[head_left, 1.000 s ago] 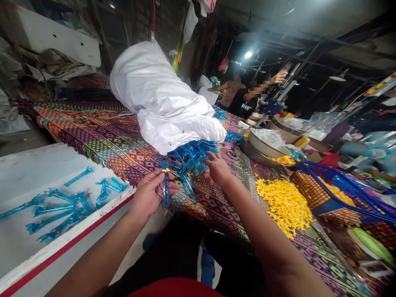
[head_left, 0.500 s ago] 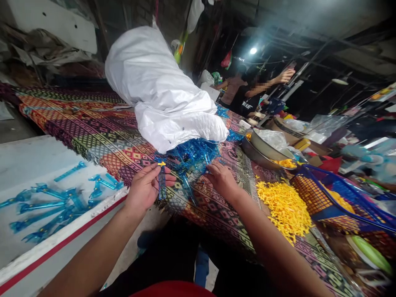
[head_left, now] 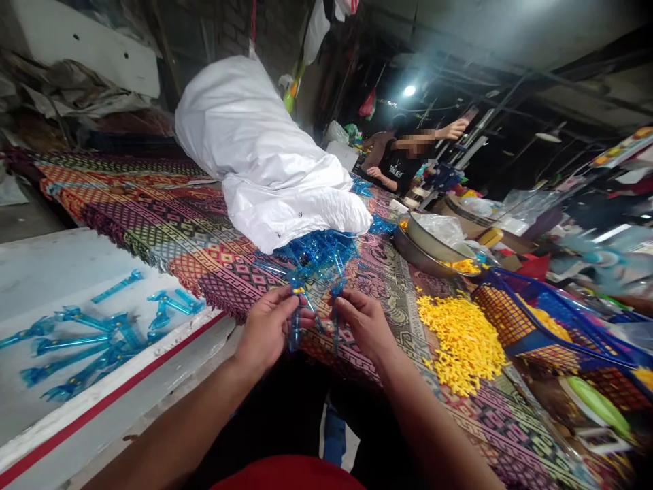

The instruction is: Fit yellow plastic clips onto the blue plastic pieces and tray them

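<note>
**Small blue plastic parts pinched at the desk edge, the grip partly hidden**

The left hand (head_left: 268,328) holds a narrow, transparent blue strip (head_left: 294,328) upright between thumb and fingers, in a tight pinch. A small yellow piece (head_left: 298,290) sits at the top of this strip, but the fingers hide most of it. The right hand (head_left: 363,325) is also narrowly closed, and its fingers are around a second blue strip (head_left: 335,328). The two strips stand just beside each other, and I cannot tell if they touch.

Behind the hands lies a tangled pile of blue parts (head_left: 317,257) on the desk (head_left: 153,218), which has a patterned cloth. A white sack (head_left: 260,160) covers the back of this pile. To the right are a heap of yellow pieces (head_left: 462,344), a metal basin (head_left: 421,248) and a blue-rimmed basket (head_left: 530,327), whose contents are only partly seen. More blue parts (head_left: 86,340) lie on a white board (head_left: 61,272) at left. Far away, a co-worker (head_left: 400,160) is at work, too small and dark to see clearly.
</note>
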Tool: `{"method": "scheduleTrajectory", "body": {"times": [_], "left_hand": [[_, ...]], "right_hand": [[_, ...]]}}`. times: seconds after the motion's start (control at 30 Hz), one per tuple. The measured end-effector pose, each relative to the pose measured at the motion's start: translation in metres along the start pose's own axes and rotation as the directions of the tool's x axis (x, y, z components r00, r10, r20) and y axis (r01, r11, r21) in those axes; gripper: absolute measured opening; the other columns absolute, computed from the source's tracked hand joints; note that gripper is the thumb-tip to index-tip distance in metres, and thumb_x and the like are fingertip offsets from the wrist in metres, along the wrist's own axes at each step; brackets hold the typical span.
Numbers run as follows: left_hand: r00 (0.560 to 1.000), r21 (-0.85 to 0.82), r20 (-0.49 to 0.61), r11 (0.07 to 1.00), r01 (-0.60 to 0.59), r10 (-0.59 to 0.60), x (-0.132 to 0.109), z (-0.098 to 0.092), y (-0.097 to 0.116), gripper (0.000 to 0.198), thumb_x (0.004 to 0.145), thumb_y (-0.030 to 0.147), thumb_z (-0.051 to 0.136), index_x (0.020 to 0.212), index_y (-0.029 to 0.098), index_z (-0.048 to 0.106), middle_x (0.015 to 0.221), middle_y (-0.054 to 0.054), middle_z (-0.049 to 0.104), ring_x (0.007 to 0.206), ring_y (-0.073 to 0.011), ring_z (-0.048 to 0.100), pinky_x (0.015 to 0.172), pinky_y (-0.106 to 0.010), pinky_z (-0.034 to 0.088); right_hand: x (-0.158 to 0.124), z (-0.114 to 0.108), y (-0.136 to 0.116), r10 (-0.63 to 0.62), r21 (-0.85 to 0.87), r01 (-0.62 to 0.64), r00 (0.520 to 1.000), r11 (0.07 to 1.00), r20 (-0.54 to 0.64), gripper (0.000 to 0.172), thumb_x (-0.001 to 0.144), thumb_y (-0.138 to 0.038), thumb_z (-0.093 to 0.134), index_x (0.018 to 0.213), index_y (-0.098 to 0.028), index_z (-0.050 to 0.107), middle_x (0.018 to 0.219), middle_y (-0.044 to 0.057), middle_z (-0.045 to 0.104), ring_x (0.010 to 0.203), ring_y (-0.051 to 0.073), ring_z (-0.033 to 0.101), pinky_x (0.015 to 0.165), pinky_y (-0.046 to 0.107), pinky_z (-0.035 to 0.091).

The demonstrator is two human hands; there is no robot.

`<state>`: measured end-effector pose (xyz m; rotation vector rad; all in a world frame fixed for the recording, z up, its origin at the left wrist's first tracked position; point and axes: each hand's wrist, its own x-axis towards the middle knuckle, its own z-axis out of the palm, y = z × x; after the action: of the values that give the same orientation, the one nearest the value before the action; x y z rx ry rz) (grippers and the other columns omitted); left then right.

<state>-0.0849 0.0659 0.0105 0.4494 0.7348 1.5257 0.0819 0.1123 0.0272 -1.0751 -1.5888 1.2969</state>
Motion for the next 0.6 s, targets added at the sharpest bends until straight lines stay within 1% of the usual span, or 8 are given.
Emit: {"method": "scheduleTrajectory", "body": {"times": [0.07, 0.13, 0.23, 0.37, 0.5, 0.6], "left_hand": [[1.000, 0.019, 0.006, 0.999, 0.026, -0.026, -0.009, 0.010, -0.010, 0.032, 0.067, 0.019, 0.070, 0.095, 0.015, 0.058, 0.077, -0.002, 0.066, 0.061, -0.0163, 0.065, 0.057, -0.032, 0.056], [0.999, 0.070, 0.045, 0.997, 0.026, -0.029, -0.018, 0.017, -0.018, 0.031, 0.067, 0.022, 0.070, 0.097, 0.016, 0.061, 0.082, -0.003, 0.068, 0.065, -0.0163, 0.065, 0.059, -0.030, 0.055], [0.991, 0.191, 0.128, 0.982, 0.012, -0.037, -0.031, 0.024, -0.027, 0.028, 0.072, 0.026, 0.067, 0.097, 0.016, 0.064, 0.088, -0.004, 0.068, 0.071, -0.0156, 0.064, 0.063, -0.027, 0.054], [0.983, 0.333, 0.177, 0.943, -0.011, -0.051, -0.044, 0.030, -0.036, 0.028, 0.075, 0.029, 0.064, 0.100, 0.016, 0.064, 0.087, -0.004, 0.067, 0.067, -0.0125, 0.060, 0.056, -0.021, 0.050], [0.970, 0.351, 0.230, 0.937, -0.008, -0.078, -0.054, 0.037, -0.043, 0.028, 0.075, 0.028, 0.063, 0.101, 0.017, 0.064, 0.083, -0.003, 0.066, 0.066, -0.0125, 0.058, 0.056, -0.022, 0.050], [0.962, 0.360, 0.257, 0.933, -0.002, -0.097, -0.060, 0.040, -0.048, 0.028, 0.075, 0.028, 0.063, 0.100, 0.018, 0.064, 0.080, -0.002, 0.065, 0.065, -0.0126, 0.058, 0.056, -0.023, 0.050]], "right_hand": [[-0.014, 0.005, 0.000, 0.056, 0.187, -0.050, 0.998, 0.981, -0.029, 0.022, 0.072, -0.037, 0.067, 0.078, -0.016, 0.065, 0.060, -0.002, 0.054, 0.048, 0.007, 0.043, 0.044, 0.019, 0.034], [-0.027, 0.006, 0.001, 0.102, 0.335, -0.081, 0.994, 0.939, -0.047, 0.022, 0.070, -0.036, 0.069, 0.079, -0.017, 0.066, 0.061, -0.001, 0.057, 0.049, 0.008, 0.047, 0.046, 0.020, 0.038], [-0.044, 0.004, 0.002, 0.146, 0.469, -0.110, 0.989, 0.876, -0.040, 0.020, 0.069, -0.035, 0.071, 0.078, -0.018, 0.066, 0.062, -0.001, 0.060, 0.050, 0.010, 0.051, 0.049, 0.022, 0.043], [-0.064, -0.004, 0.002, 0.163, 0.500, -0.111, 0.985, 0.859, -0.060, 0.020, 0.068, -0.035, 0.072, 0.075, -0.018, 0.065, 0.058, -0.002, 0.060, 0.046, 0.009, 0.051, 0.045, 0.021, 0.042], [-0.079, -0.010, 0.003, 0.174, 0.489, -0.106, 0.980, 0.866, -0.096, 0.022, 0.067, -0.036, 0.073, 0.077, -0.018, 0.064, 0.061, -0.001, 0.063, 0.047, 0.011, 0.054, 0.045, 0.022, 0.042], [-0.088, -0.015, 0.005, 0.153, 0.442, -0.078, 0.979, 0.894, -0.137, 0.021, 0.068, -0.034, 0.072, 0.079, -0.018, 0.065, 0.060, -0.001, 0.062, 0.046, 0.009, 0.050, 0.044, 0.022, 0.039]]}}
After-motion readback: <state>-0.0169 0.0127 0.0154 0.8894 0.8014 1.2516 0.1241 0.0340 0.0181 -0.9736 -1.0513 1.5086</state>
